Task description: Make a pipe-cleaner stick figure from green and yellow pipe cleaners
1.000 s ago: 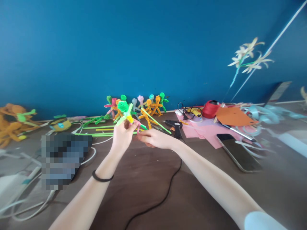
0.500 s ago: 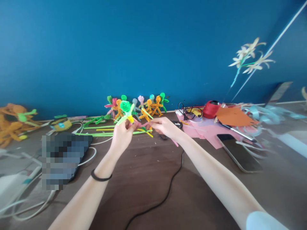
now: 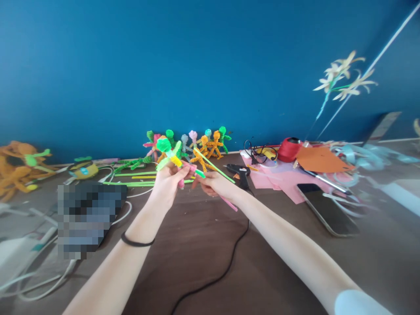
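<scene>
My left hand is closed around the lower body of a pipe-cleaner figure with a green head, pale green arms and a yellow band. Pink pipe cleaner is wound below that band. In my right hand, pinched close beside it, is the pink pipe cleaner, whose loose end sticks out under the wrist. A bright green tip points right between the hands. Behind them a row of finished pipe-cleaner figures leans on the blue wall. Loose green pipe cleaners lie on the table behind my left hand.
A black glue gun lies right of my right hand, and a black cord crosses the table. Farther right are pink sheets, a red thread spool and a phone. A pixelated device is at left.
My right hand has come left and slightly down, closer to my left hand. The figure has shifted a little left and tilted, and its green tip now shows. The glue gun is more exposed.
</scene>
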The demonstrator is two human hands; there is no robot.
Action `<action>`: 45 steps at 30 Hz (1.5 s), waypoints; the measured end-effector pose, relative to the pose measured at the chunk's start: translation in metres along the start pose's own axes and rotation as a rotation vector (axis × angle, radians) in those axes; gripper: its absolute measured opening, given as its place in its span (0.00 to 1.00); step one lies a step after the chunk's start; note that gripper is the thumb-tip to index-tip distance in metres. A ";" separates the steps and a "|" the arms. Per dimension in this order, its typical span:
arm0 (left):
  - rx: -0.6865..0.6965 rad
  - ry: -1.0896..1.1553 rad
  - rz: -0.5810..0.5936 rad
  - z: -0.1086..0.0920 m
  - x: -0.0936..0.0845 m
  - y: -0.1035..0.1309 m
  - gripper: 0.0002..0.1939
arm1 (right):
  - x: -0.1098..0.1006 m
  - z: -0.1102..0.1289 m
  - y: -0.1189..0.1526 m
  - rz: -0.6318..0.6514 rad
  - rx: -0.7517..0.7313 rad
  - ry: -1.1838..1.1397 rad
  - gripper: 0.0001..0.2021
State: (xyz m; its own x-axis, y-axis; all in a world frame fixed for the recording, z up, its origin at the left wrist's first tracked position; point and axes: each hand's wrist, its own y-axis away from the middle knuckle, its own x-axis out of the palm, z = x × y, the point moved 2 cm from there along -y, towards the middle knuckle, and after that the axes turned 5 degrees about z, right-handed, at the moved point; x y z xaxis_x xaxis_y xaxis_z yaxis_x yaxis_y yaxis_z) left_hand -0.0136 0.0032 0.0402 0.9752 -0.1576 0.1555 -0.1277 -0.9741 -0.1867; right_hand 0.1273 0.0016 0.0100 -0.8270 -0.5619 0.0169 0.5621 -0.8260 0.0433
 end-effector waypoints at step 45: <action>0.005 -0.538 -0.010 -0.015 0.007 0.009 0.04 | -0.004 0.030 0.016 -0.007 -0.046 0.159 0.08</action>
State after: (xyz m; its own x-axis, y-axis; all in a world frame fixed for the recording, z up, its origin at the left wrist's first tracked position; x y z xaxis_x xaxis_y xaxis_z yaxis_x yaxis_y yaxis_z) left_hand -0.0108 -0.0086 0.0543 0.9314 -0.0414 -0.3616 -0.1180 -0.9742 -0.1923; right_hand 0.1392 -0.0082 0.0410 -0.8211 -0.5530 -0.1416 0.5589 -0.8292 -0.0026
